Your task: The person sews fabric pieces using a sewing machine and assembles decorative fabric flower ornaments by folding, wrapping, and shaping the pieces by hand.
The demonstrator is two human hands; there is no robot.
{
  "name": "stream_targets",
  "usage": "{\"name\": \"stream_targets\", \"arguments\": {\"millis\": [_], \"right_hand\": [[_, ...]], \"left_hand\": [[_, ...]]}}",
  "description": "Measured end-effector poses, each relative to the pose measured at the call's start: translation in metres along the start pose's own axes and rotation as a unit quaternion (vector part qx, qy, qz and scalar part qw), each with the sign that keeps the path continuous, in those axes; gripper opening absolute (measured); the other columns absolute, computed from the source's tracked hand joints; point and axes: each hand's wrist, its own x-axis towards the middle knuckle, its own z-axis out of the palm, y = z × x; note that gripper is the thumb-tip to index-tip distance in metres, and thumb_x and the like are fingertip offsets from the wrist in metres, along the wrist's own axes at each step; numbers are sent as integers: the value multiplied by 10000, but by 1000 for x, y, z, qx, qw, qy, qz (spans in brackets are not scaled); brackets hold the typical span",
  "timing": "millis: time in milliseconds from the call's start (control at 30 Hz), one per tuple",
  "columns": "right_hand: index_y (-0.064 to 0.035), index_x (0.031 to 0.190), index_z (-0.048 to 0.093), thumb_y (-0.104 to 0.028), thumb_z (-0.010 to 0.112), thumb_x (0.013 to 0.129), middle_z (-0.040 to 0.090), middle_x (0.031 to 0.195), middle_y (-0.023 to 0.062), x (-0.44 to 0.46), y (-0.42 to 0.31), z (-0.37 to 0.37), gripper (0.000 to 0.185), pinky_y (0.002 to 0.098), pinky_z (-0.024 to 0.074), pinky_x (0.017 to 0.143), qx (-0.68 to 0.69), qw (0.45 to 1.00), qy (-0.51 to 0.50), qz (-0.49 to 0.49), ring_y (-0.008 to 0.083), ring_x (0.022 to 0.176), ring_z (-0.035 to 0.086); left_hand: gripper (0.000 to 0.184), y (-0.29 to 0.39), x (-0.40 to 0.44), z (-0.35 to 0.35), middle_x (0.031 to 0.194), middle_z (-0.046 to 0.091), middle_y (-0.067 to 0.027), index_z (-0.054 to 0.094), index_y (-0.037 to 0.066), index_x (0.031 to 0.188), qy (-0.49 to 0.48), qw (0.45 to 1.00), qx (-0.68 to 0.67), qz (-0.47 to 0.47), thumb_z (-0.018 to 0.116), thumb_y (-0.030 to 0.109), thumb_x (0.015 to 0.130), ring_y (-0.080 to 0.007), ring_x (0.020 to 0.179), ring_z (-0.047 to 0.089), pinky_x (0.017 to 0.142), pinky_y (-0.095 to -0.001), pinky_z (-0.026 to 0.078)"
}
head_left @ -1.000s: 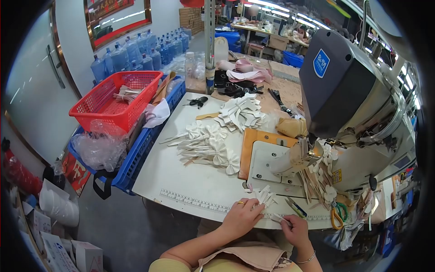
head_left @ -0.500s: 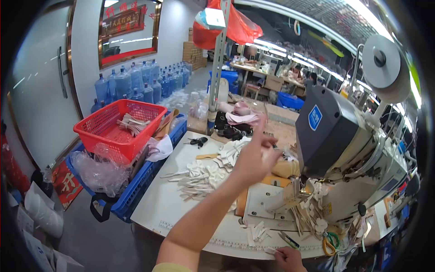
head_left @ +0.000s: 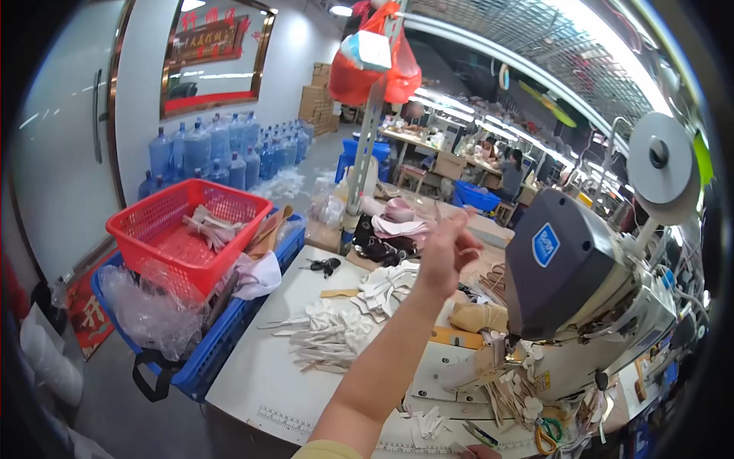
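My left hand (head_left: 449, 256) is raised over the far part of the sewing table, fingers loosely bent and apart, with nothing visible in them. Below and left of it lie heaps of white cut pieces (head_left: 336, 336). My right hand (head_left: 480, 453) shows only in part at the bottom edge, its fingers closed on a small pale strip (head_left: 458, 447). Close to that hand are a little pile of white strips (head_left: 425, 425), thread snips (head_left: 480, 434) and scissors with green and orange handles (head_left: 547, 436). The sewing machine (head_left: 562, 260) stands right of my left hand.
A red basket (head_left: 145, 229) holding pale strips sits on a blue crate (head_left: 222, 356) left of the table. A metal post (head_left: 372, 115) carrying a red bag (head_left: 348, 69) rises behind. Pink pieces (head_left: 397, 222) lie at the back. A person (head_left: 511, 174) sits far off.
My left hand has moved slightly up and right in view, its fingers curling more. The right hand has dropped lower and is mostly cut off. The camera view has shifted.
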Motion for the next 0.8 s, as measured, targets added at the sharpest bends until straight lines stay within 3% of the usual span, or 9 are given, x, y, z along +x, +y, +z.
{"name": "stream_targets", "arguments": {"millis": [67, 200, 300, 433, 567, 633, 667, 733, 800], "right_hand": [[-10, 973, 632, -165, 569, 839, 638, 917, 184, 1, -5, 1, 215, 379, 487, 712, 21, 999, 39, 18, 353, 823, 610], [-6, 976, 629, -138, 577, 828, 637, 890, 177, 0, -6, 9, 206, 366, 494, 683, -7, 996, 90, -20, 342, 792, 617], [-2, 965, 625, -135, 580, 823, 631, 863, 175, -2, -9, 8, 199, 375, 489, 664, -27, 996, 88, -9, 345, 768, 609], [-3, 951, 619, -131, 576, 827, 615, 830, 175, 2, -14, 7, 183, 380, 482, 646, -31, 995, 94, -14, 347, 738, 595], [1, 953, 605, -134, 565, 849, 606, 809, 172, 3, -16, 4, 175, 375, 477, 624, -23, 996, 87, -25, 350, 709, 590], [-2, 938, 608, -125, 574, 844, 604, 794, 170, 10, -19, -6, 159, 371, 472, 598, -21, 997, 41, -61, 343, 676, 586], [-7, 921, 614, -93, 579, 830, 593, 762, 161, 10, -22, 3, 130, 359, 464, 562, -22, 988, 133, -76, 327, 634, 574], [-6, 915, 616, -77, 578, 825, 585, 745, 156, 11, -21, -2, 121, 354, 460, 550, -19, 990, 118, -80, 318, 616, 567], [-5, 909, 618, -62, 577, 820, 577, 728, 151, 11, -26, -2, 113, 350, 456, 538, -14, 991, 106, -78, 309, 599, 560]], "left_hand": [[316, -13, -25, -8, 629, 574, -29, 614, 12, 838, -64, 993, 98, -11, 486, 291, 913, -110, 613, 566, 574, -250, 441], [248, -39, -56, -24, 695, 608, -11, 634, 43, 899, -150, 897, 407, -90, 576, 284, 878, -78, 649, 573, 578, -216, 439], [289, -37, -62, -22, 715, 630, -111, 628, -10, 957, -230, 820, 521, -52, 659, 215, 779, -189, 671, 619, 650, -298, 481], [486, -33, -30, -26, 690, 620, -65, 485, 83, 1277, -156, 830, 536, -16, 619, 202, 826, -156, 650, 607, 629, -292, 477], [444, -47, 31, -18, 683, 623, -99, 514, 76, 1250, -125, 834, 530, 87, 514, 131, 810, -160, 615, 606, 601, -282, 478], [405, -42, 25, 1, 740, 644, -130, 565, 88, 1195, -143, 843, 517, 26, 484, 123, 800, -205, 658, 622, 632, -316, 483], [339, -65, 33, -10, 788, 648, -153, 605, 93, 1125, -163, 815, 545, 108, 495, 137, 807, -275, 708, 626, 663, -359, 485], [272, -64, 8, -12, 798, 644, -160, 636, 87, 1050, -191, 806, 547, 122, 518, 140, 810, -327, 745, 616, 689, -380, 484], [290, -56, -24, -18, 813, 638, -162, 612, 83, 1087, -209, 758, 617, 35, 546, 142, 811, -323, 776, 615, 698, -384, 481]]}}
